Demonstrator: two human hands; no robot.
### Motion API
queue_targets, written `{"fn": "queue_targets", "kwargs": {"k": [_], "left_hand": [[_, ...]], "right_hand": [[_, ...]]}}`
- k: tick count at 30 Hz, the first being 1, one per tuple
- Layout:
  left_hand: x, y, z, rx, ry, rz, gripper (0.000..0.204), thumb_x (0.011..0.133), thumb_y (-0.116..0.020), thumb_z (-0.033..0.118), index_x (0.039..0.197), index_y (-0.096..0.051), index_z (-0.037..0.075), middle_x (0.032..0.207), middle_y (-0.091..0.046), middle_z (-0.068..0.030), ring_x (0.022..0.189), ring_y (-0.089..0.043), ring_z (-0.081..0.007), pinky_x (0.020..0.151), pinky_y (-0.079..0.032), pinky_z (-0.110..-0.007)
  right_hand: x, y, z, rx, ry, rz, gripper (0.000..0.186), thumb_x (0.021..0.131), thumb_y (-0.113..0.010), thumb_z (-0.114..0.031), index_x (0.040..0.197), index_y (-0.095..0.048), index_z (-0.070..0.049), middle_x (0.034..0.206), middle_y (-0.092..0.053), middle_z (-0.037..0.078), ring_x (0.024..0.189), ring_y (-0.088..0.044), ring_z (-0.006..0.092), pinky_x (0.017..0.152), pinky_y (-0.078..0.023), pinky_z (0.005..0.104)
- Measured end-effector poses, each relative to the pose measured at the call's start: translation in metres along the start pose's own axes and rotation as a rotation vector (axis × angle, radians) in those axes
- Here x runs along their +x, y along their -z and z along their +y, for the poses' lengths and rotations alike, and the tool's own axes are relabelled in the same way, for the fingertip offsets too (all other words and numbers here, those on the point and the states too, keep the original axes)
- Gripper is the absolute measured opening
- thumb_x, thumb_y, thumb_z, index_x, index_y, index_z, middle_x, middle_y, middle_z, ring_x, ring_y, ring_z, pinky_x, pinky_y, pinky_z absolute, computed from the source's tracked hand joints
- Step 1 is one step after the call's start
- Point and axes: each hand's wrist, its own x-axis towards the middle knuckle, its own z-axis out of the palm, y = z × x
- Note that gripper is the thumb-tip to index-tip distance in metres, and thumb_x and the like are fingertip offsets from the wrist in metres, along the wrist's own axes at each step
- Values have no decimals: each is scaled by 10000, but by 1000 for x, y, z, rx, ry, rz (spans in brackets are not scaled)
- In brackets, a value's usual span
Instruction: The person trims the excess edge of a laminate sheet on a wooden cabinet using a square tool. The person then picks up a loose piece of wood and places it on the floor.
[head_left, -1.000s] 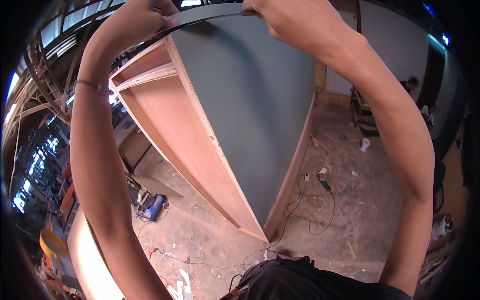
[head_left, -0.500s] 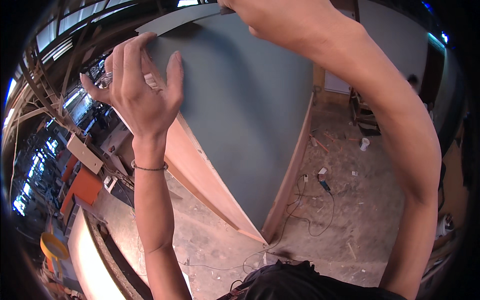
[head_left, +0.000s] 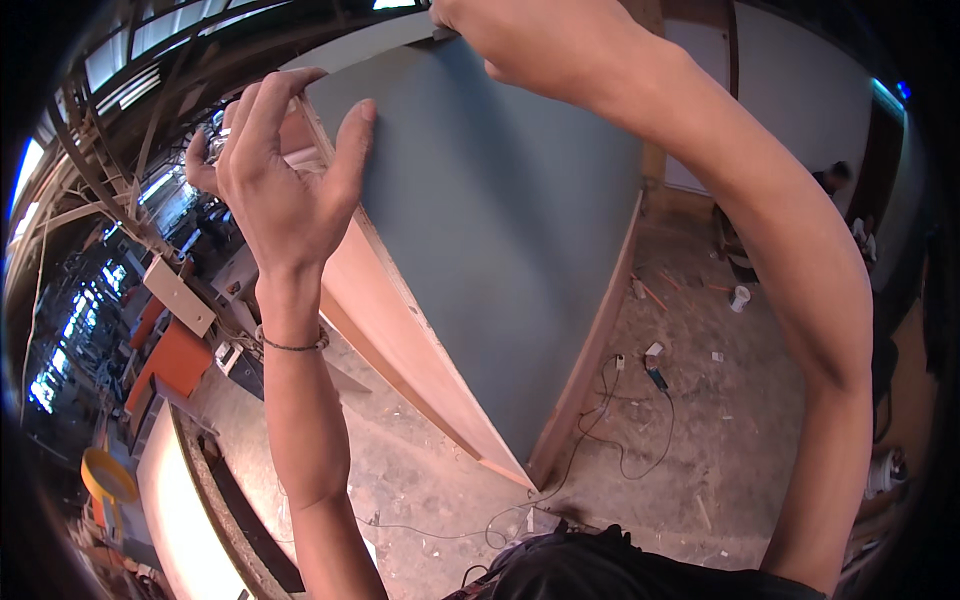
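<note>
Right hand point(head_left: 520, 40) appears pinched on end of grey strip point(head_left: 370, 42), at upper edge of grey panel point(head_left: 480, 200). Left hand point(head_left: 275, 205) spread around panel's left edge, contact unclear. Keep strip aligned with panel edge; avoid kinking. Versus one second ago: left hand off strip, fingers splayed.

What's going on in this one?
Someone is working bare-handed at a wooden cabinet with a grey face. The right hand is at the end of a grey strip along the far edge; how firmly it grips is hard to see. The left hand is open, fingers spread by the face's left edge, thumb over the grey. A corded tool lies on the floor to the right.
</note>
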Motion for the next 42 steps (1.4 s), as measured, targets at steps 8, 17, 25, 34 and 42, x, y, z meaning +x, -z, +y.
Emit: {"fn": "queue_targets", "kwargs": {"k": [8, 17, 25, 34, 42], "left_hand": [[27, 19, 7, -166, 33, -259, 404, 868, -827, 268, 1225, -765, 90, 1085, -777, -68, 1041, -713, -252, 1040, -468, -408], [37, 26, -11, 105, -58, -286, 364, 1023, -720, 342, 1328, -743, 144, 1124, -799, -121, 1006, -784, -205, 859, -600, -344], [57, 16, 18, 228, -139, -331, 343, 1026, -651, 374, 1100, -802, 75, 1011, -777, -157, 1067, -698, -385, 952, -530, -463], [89, -16, 26, 166, 84, -501, 268, 936, -744, 306, 1043, -823, 74, 987, -786, -185, 980, -736, -417, 863, -559, -497], [85, -15, 62, 358, 160, -478, 241, 897, -791, 288, 1024, -818, 85, 1030, -785, -195, 1008, -747, -397, 892, -587, -494]], "right_hand": [[-2, 9, -11, 9, -48, 55, 136, 851, -647, -84, 826, -751, 0, 814, -747, 223, 777, -769, 395, 687, -624, 487], [-17, 16, -5, 85, 203, 393, 144, 880, -628, -60, 911, -728, 38, 884, -743, 259, 823, -766, 415, 736, -623, 491], [-46, 25, -3, -36, -69, 140, 171, 880, -598, -62, 857, -732, 42, 832, -731, 278, 786, -760, 432, 705, -622, 513], [-30, -3, 24, -54, -153, 17, 173, 882, -586, -87, 836, -734, -10, 847, -745, 232, 828, -757, 424, 723, -612, 533], [-28, -12, 40, 24, -173, -25, 150, 821, -652, -13, 910, -772, -19, 907, -753, 239, 898, -746, 434, 789, -603, 524]]}}
